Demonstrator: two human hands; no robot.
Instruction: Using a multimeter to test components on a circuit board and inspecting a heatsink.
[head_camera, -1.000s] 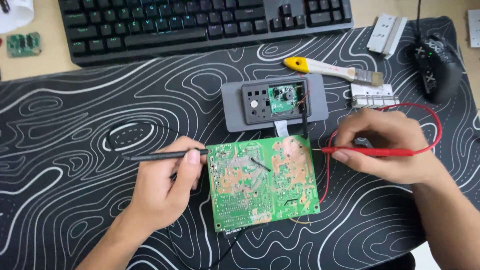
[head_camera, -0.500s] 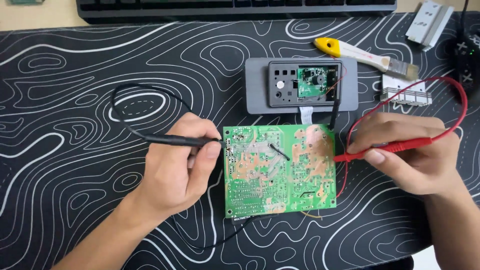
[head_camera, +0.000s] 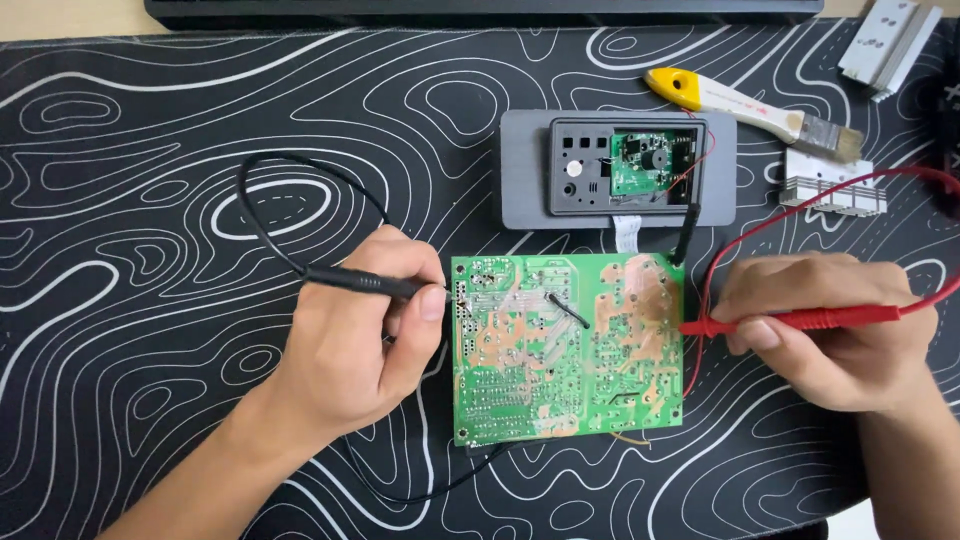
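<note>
Probing in progress: the left hand (head_camera: 350, 345) is clamped on a black probe (head_camera: 365, 283) at the left edge of the green circuit board (head_camera: 565, 350) lying mid-counter, the right hand (head_camera: 835, 325) on a red probe (head_camera: 790, 320) at its right edge, requiring steady tips.

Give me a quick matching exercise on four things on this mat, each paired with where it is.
Things:
1. black probe
2. red probe
3. yellow-handled brush
4. grey housing

Places:
A. above the green circuit board
B. in the right hand, tip at the board's right edge
C. top right of the mat, lying free
D. in the left hand, tip at the board's left edge

Pairs: 1-D, 2-B, 3-C, 4-A
</note>
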